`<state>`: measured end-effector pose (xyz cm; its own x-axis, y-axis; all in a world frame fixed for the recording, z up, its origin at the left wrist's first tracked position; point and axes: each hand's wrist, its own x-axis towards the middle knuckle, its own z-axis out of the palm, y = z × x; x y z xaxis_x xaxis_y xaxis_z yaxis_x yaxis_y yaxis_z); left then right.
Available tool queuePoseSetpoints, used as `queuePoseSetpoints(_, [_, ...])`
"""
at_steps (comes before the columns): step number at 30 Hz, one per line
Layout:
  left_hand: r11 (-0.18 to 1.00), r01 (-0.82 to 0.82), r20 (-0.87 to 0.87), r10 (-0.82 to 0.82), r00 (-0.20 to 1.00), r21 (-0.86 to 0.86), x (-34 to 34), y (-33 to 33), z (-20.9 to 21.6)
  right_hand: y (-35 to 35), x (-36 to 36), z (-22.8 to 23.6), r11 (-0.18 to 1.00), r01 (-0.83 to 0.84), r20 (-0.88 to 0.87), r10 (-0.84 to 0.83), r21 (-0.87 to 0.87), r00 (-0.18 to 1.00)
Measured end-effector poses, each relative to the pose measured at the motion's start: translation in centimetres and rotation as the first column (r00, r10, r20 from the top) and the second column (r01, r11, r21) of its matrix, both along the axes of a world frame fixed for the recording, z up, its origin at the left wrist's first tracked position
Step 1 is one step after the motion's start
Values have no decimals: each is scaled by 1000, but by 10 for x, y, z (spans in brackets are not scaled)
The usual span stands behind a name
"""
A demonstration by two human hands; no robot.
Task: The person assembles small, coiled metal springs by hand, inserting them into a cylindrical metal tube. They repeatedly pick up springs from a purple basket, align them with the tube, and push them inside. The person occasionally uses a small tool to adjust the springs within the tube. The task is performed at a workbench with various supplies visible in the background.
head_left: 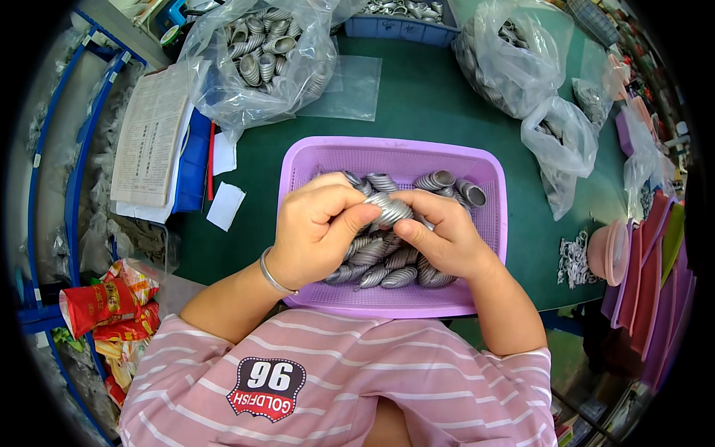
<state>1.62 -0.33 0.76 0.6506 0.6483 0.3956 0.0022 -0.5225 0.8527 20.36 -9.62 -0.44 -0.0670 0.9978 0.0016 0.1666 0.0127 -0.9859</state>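
Observation:
Between both hands I hold a silver, spiral-ribbed metal ring (pixel 389 211) above a purple plastic basket (pixel 488 223). My left hand (pixel 320 227) pinches its left end between thumb and fingers. On the other end, my right hand (pixel 445 231) closes with thumb below and forefinger above. Beneath and behind the hands, several more ribbed metal pieces (pixel 400 277) lie loose in the basket. A few of them, such as the hollow piece (pixel 471 194) at the right, show open ends. My fingers partly cover the held ring.
An open plastic bag of ribbed pieces (pixel 268 59) stands at back left, beside a blue bin (pixel 402 28). More filled bags (pixel 514 67) are at back right. Small white parts (pixel 575 261) lie near a pink bowl (pixel 608 252). Papers (pixel 153 138) sit left on the green table (pixel 246 253).

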Motion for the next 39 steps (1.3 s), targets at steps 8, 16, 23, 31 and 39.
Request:
queuePoseSetpoints(8, [992,-5,27,2,1000,126,1,-3,0,5,-2,-10,875,5,328,-187,485,926])
queuePoseSetpoints(16, [1000,-29,69,29,997,-8,-3,-2,-7,-3,-5,2,992,22,-257,-53,-122,965])
queuePoseSetpoints(23, [995,55,9,-56,998,81,10,4,-5,3,1,-9,751,103,465,-504,652,728])
queuePoseSetpoints(31, [951,50,-58,-34,998,305,5,5,-7,3,-6,-8,804,21,506,-394,594,767])
queuePoseSetpoints(39, [892,367,-87,-358,930,265,-7,9,-3,-1,6,2,966,-249,139,238,69,961])
